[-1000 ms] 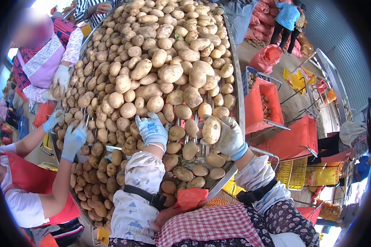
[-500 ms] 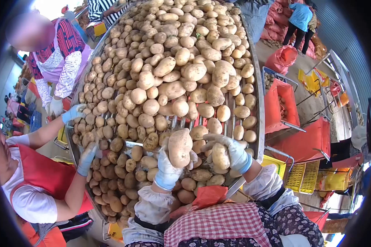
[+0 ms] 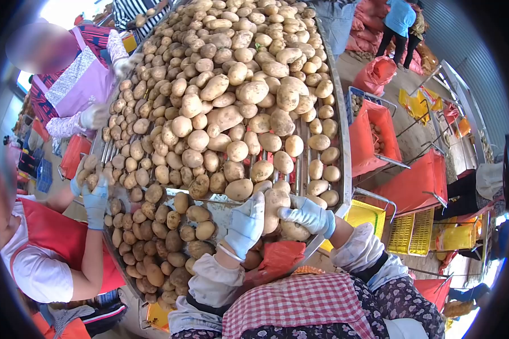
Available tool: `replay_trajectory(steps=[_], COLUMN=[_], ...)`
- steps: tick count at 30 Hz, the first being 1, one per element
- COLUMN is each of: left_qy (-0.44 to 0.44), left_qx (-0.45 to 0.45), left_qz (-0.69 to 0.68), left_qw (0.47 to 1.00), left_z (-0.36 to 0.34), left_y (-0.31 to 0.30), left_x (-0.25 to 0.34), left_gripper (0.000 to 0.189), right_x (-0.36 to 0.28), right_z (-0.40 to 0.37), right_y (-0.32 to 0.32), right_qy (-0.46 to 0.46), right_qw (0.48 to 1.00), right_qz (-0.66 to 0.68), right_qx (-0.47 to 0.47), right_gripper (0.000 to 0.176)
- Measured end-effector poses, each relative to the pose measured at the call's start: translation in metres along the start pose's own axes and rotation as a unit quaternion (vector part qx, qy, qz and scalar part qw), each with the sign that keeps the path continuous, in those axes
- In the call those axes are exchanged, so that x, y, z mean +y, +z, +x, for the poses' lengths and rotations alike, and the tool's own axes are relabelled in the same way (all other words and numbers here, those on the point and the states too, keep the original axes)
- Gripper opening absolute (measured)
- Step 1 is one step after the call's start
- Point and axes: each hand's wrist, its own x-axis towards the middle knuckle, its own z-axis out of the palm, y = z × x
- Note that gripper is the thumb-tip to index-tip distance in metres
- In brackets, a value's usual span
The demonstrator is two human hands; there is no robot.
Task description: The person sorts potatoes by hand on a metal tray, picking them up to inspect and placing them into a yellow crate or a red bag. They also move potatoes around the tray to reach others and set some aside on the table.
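Potatoes (image 3: 249, 93) lie heaped on a metal roller table, with smaller and darker ones (image 3: 152, 243) in the lower left part. My left hand (image 3: 246, 226), in a pale blue and white glove, is closed on a large potato (image 3: 276, 206) near the table's front edge. My right hand (image 3: 311, 217), gloved too, has its fingers around another potato (image 3: 294, 230) just right of and below the first. The two hands are close together, and a red bag (image 3: 280, 257) lies just below them.
At the left, a co-worker in a red apron (image 3: 56, 243) holds potatoes in both gloved hands. Another in a purple apron (image 3: 85, 79) reaches over the table. Red-lined baskets (image 3: 373, 135) and yellow crates (image 3: 411, 231) stand right of the table's metal rim (image 3: 345, 141).
My hands have come closer together with the potatoes, and the large potato is now lower and to the right. The red-aproned co-worker's hands have come together on potatoes.
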Motion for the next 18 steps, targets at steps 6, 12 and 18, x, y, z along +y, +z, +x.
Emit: replay_trajectory(steps=[6, 12, 18], left_qy=[0.044, 0.167, -0.185], left_qx=[0.015, 0.269, -0.057], left_qz=[0.11, 0.525, 0.589], left_qw=[0.993, 0.79, 0.785], left_z=[-0.014, -0.031, -0.082], left_y=[0.009, -0.078, -0.11], left_x=[0.023, -0.032, -0.016], left_gripper=[0.041, 0.048, 0.05], right_x=[0.02, 0.011, 0.075], right_z=[-0.038, -0.147, -0.223], right_y=[-0.015, -0.071, -0.149], right_qy=[-0.087, -0.114, 0.037], right_qw=[0.99, 0.964, 0.817], right_qz=[0.032, -0.007, -0.36], right_qx=[0.11, 0.241, 0.45], right_gripper=[0.081, 0.083, 0.065])
